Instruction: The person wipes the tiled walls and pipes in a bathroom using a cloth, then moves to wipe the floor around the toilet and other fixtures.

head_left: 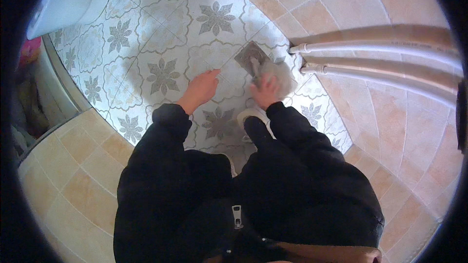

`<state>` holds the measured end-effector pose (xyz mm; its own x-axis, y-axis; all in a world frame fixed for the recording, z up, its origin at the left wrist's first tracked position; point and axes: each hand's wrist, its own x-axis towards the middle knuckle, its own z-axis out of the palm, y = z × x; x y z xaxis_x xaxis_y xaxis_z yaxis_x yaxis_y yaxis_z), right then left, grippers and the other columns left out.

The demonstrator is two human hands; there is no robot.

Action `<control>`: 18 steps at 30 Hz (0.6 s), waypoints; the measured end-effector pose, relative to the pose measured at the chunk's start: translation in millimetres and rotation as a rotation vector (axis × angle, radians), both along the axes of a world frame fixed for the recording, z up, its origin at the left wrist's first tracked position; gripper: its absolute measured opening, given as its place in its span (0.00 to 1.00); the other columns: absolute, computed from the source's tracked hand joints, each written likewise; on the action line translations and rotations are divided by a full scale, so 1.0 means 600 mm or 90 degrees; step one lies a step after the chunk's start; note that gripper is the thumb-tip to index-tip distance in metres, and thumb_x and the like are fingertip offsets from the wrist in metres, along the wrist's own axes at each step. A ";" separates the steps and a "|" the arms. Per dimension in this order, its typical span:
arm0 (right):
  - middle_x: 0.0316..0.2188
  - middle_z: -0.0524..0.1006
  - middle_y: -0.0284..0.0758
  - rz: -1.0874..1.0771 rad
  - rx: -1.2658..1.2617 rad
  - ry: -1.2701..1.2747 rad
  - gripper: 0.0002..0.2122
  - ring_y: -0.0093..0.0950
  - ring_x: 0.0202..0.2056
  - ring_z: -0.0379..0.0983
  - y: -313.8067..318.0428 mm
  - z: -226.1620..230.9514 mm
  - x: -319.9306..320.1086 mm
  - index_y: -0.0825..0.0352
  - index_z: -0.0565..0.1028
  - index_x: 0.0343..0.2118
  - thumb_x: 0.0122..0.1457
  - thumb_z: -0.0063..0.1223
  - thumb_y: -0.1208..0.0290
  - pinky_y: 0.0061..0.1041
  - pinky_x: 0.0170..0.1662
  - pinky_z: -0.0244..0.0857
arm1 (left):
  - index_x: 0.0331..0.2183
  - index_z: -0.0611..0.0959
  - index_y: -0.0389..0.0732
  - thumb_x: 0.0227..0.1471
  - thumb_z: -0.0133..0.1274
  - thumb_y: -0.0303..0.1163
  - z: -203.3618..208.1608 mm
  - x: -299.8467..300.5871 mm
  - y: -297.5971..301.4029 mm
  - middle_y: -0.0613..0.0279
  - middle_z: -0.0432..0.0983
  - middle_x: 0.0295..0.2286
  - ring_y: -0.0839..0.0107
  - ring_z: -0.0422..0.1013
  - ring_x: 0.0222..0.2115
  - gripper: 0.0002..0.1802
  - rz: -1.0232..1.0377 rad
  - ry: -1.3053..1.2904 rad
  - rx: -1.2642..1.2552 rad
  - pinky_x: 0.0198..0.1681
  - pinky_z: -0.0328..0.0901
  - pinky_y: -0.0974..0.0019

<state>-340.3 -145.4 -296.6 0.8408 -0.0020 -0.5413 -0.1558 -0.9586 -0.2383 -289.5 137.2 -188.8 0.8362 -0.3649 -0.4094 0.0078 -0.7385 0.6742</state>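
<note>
Close to the patterned floor, my right hand [265,90] presses on a pale greyish cloth [281,77]; both are smeared by motion. The cloth lies bunched beside and partly over a square grey-brown plate [250,57] set in the tiles, which looks like a floor drain. My left hand [201,89] hovers over the floor to the left, apart from the cloth, its fingers loosely curled together with nothing visible in them. Black sleeves cover both forearms.
Two white pipes [370,47] run along the tiled wall on the right. A white rounded fixture [73,2] stands at the far left, above a low ledge with dark clutter [36,97]. My foot in a pale slipper [247,114] is just below my right hand.
</note>
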 end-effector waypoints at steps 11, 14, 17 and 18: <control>0.56 0.69 0.47 0.060 0.568 0.113 0.24 0.42 0.57 0.66 0.126 0.146 -0.025 0.67 0.64 0.60 0.64 0.45 0.61 0.39 0.58 0.59 | 0.61 0.65 0.47 0.54 0.51 0.32 -0.102 -0.178 -0.019 0.48 0.53 0.63 0.33 0.49 0.62 0.32 0.014 -0.151 0.057 0.60 0.55 0.39; 0.55 0.71 0.46 0.174 0.521 0.067 0.23 0.41 0.54 0.69 0.135 0.202 -0.036 0.65 0.64 0.61 0.64 0.45 0.62 0.38 0.56 0.62 | 0.59 0.70 0.54 0.53 0.53 0.38 -0.113 -0.196 -0.050 0.52 0.53 0.63 0.31 0.46 0.62 0.31 -0.077 -0.260 0.168 0.58 0.52 0.29; 0.49 0.75 0.46 0.262 0.471 0.083 0.22 0.42 0.50 0.73 0.155 0.264 -0.071 0.62 0.66 0.60 0.63 0.48 0.65 0.37 0.52 0.66 | 0.58 0.71 0.58 0.52 0.53 0.46 -0.123 -0.208 -0.051 0.54 0.52 0.64 0.32 0.44 0.63 0.31 -0.090 -0.330 0.222 0.57 0.48 0.25; 0.47 0.76 0.46 0.306 0.494 0.077 0.22 0.42 0.48 0.74 0.145 0.291 -0.080 0.61 0.66 0.60 0.63 0.49 0.66 0.37 0.51 0.67 | 0.58 0.72 0.58 0.52 0.53 0.49 -0.126 -0.218 -0.038 0.54 0.51 0.64 0.33 0.43 0.63 0.31 -0.093 -0.361 0.255 0.58 0.47 0.25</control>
<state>-388.5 -58.5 -121.9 0.5953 0.7331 -0.3289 0.1524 -0.5049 -0.8496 -420.0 114.5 -264.3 0.9143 -0.4018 -0.0517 -0.3817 -0.8973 0.2216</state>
